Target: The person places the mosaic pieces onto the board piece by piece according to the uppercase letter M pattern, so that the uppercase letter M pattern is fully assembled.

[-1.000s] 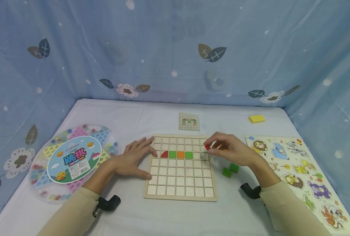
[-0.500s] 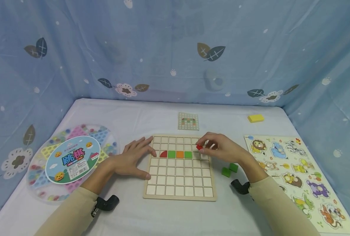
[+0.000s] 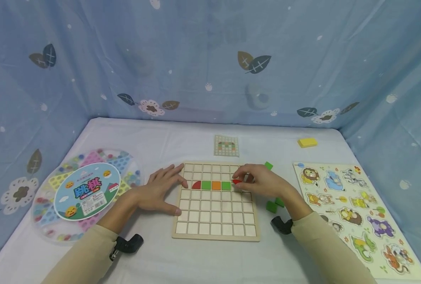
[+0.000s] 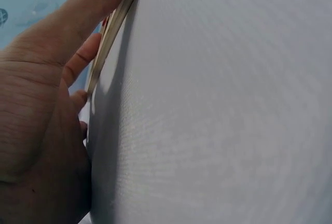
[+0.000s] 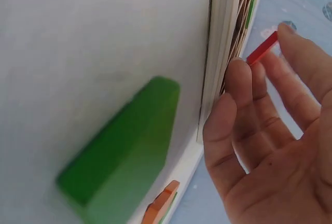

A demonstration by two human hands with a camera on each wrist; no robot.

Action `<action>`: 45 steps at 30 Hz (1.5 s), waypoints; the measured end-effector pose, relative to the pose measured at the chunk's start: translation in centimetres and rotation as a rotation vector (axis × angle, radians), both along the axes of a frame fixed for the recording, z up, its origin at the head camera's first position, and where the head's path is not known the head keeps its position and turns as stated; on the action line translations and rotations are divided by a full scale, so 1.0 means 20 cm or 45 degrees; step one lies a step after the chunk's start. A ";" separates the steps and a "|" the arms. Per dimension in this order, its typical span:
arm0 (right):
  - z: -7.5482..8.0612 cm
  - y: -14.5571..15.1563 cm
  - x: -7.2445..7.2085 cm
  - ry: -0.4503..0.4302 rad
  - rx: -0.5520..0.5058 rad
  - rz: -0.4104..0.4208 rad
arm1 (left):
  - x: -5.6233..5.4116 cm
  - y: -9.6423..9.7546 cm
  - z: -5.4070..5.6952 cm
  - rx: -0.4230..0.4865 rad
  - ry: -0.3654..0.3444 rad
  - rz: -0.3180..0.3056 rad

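Note:
A wooden grid board (image 3: 215,233) lies mid-table. One of its upper rows carries a red quarter-circle piece (image 3: 197,185), a green square (image 3: 206,185), an orange square (image 3: 216,185) and another green square (image 3: 226,185). My right hand (image 3: 263,182) pinches a red block (image 3: 236,182) between thumb and fingers, tilted over the cell right of that second green square. The right wrist view shows this red block (image 5: 262,47) edge-on. My left hand (image 3: 157,194) rests along the board's left edge, fingers spread and thumb touching the rim; the left wrist view shows the board's side (image 4: 111,37).
Green blocks (image 3: 272,206) lie right of the board, another (image 3: 268,165) behind my right hand. A small pattern card (image 3: 226,146) lies beyond the board. A yellow block (image 3: 307,142), an animal puzzle board (image 3: 341,197) and a round Chinese checkers set (image 3: 89,192) stand around.
My right hand has moved left and slightly down with the red block, from the board's right edge to beside the row of pieces. The left hand stays in place.

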State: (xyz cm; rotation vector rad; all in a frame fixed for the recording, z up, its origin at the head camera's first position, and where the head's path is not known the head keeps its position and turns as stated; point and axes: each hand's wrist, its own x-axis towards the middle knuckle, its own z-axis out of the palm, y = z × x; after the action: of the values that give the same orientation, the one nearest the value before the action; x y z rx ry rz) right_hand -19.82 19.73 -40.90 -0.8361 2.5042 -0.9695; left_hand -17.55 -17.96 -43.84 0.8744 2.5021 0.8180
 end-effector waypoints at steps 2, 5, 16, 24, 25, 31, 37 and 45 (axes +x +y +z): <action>0.00 -0.01 0.00 0.002 0.019 -0.006 | 0.00 0.00 0.00 0.003 0.011 0.003; 0.00 -0.03 0.00 -0.001 0.050 -0.023 | 0.00 -0.01 -0.01 -0.006 0.031 -0.003; -0.01 -0.05 0.01 0.028 0.111 -0.093 | 0.00 0.00 -0.01 -0.018 0.042 -0.012; -0.01 -0.06 0.02 0.062 0.102 -0.052 | 0.00 -0.01 -0.01 -0.019 0.044 -0.017; -0.01 -0.06 0.02 0.070 0.105 -0.046 | 0.01 -0.01 -0.01 -0.016 0.044 -0.016; -0.01 -0.06 0.02 0.085 0.135 -0.025 | 0.00 -0.01 0.00 -0.026 0.037 -0.027; -0.01 -0.05 0.02 0.103 0.147 -0.007 | -0.01 -0.01 0.01 -0.044 0.003 -0.025; 0.01 -0.05 0.02 0.067 0.138 0.012 | -0.02 0.00 0.02 -0.039 0.005 0.006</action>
State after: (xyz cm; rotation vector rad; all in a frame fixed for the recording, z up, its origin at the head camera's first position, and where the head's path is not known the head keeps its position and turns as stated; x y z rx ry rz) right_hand -19.47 18.74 -40.60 -0.8498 2.5688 -0.8103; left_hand -17.93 -17.97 -43.44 0.8612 2.5142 0.7784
